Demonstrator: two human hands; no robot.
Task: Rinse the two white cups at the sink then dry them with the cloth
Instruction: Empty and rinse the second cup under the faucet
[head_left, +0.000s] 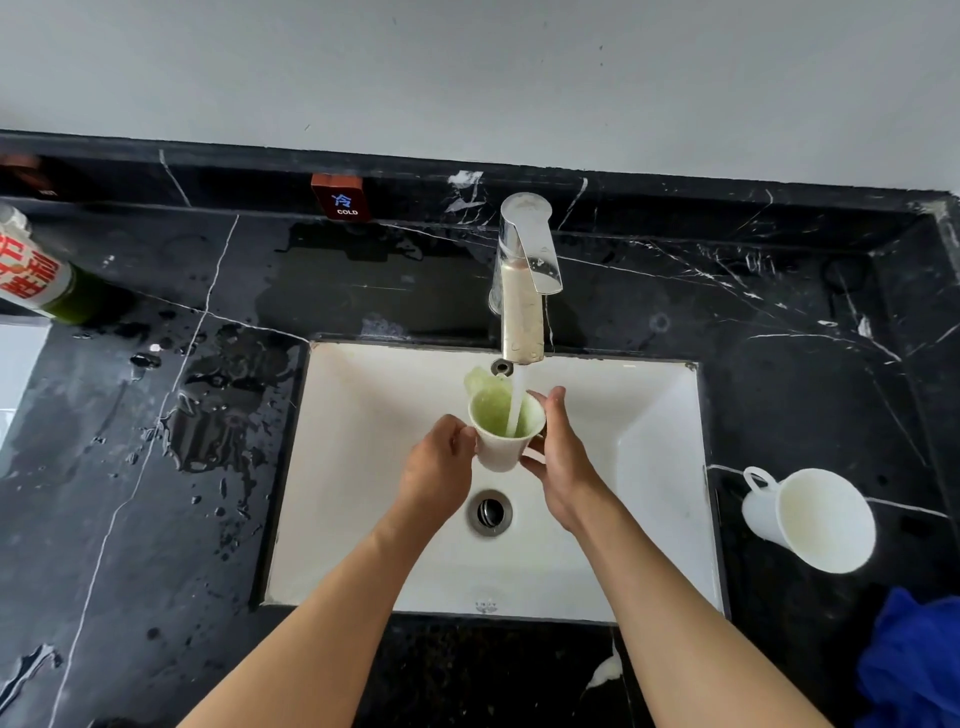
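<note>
Both hands — left hand (439, 462), right hand (558, 457) — clasped around one smooth tapered white cup (501, 434) under frothy tap water (516, 402).

Sink (363, 519) set in the desk (156, 519), tap (523, 291) behind it.
One cup (501, 434) sits over the sink under the tap, between both hands (439, 470); another cup (810, 519) lies right of the sink, a cloth (914, 660) nearer than it, a bottle (36, 270) far left.

white cup (501, 447) perhaps green-tinted inside, black white-veined counter (779, 322), blue cloth (914, 665)
</note>
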